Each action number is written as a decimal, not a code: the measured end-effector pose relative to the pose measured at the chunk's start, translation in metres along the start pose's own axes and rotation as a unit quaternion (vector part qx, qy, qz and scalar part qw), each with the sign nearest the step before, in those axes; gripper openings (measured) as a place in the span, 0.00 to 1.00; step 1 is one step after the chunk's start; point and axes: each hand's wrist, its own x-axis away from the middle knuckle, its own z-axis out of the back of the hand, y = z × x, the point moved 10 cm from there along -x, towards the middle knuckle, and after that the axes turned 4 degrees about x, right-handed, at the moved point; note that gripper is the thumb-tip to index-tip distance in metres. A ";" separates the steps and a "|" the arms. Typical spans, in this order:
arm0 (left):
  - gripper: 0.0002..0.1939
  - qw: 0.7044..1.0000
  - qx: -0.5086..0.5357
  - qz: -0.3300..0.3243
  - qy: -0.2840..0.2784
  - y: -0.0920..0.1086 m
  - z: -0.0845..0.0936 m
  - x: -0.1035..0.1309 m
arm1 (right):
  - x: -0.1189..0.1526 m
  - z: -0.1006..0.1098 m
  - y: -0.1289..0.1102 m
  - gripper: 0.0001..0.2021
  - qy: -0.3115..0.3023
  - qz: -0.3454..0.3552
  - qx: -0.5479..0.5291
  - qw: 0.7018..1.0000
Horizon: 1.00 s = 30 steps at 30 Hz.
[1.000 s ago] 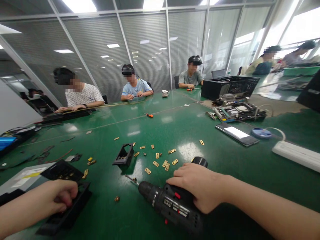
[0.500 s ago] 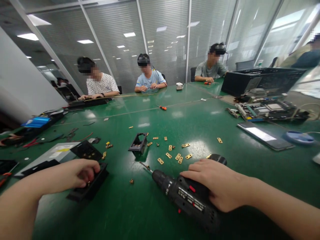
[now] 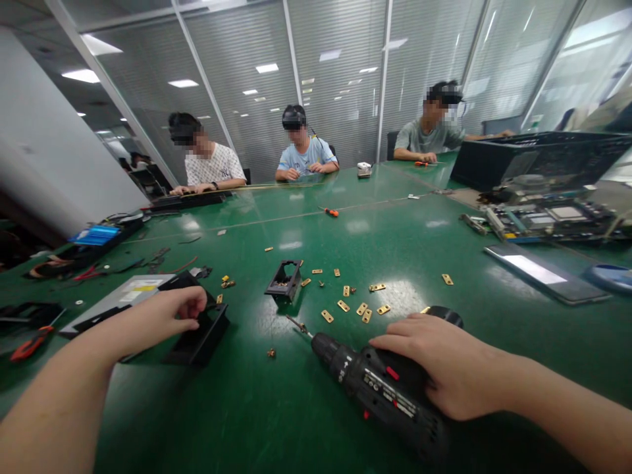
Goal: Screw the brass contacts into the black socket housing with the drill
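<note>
On the left, my left hand (image 3: 172, 313) has curled fingers and thumb at the near-left side of a black plastic housing (image 3: 210, 339); the exact contact is partly hidden. Behind it lies another black plastic piece (image 3: 178, 280), mostly covered by the hand. My right hand (image 3: 449, 368) is wrapped round the handle of a black cordless drill (image 3: 375, 388), which lies on its side with its bit pointing far left. A small coppery screw terminal (image 3: 271, 353) sits between the hands. Beyond the drill bit stands a second black housing (image 3: 285, 282) with small metal parts inside.
Several brass plates (image 3: 343, 305) are scattered mid-table. A phone (image 3: 538, 273), a circuit board (image 3: 557, 217) and a black computer case (image 3: 538, 158) are at right. An orange screwdriver (image 3: 32, 343) lies at far left. Several people sit across the green table (image 3: 316, 421).
My left hand has moved away from me, and the near black housing has shifted and tilted with it. My right hand stays on the drill. The view has swung slightly left.
</note>
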 end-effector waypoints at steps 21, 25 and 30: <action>0.15 0.987 0.082 0.017 -0.138 -0.016 -0.031 0.006 | 0.002 -0.002 0.002 0.33 -0.011 0.015 -0.004 1.000; 0.16 0.989 0.069 0.006 -0.128 -0.012 -0.026 0.007 | 0.002 -0.002 0.002 0.33 -0.008 0.015 -0.004 1.000; 0.16 0.991 0.042 0.018 -0.124 -0.014 -0.025 0.005 | 0.002 -0.001 0.001 0.32 -0.006 0.019 -0.002 1.000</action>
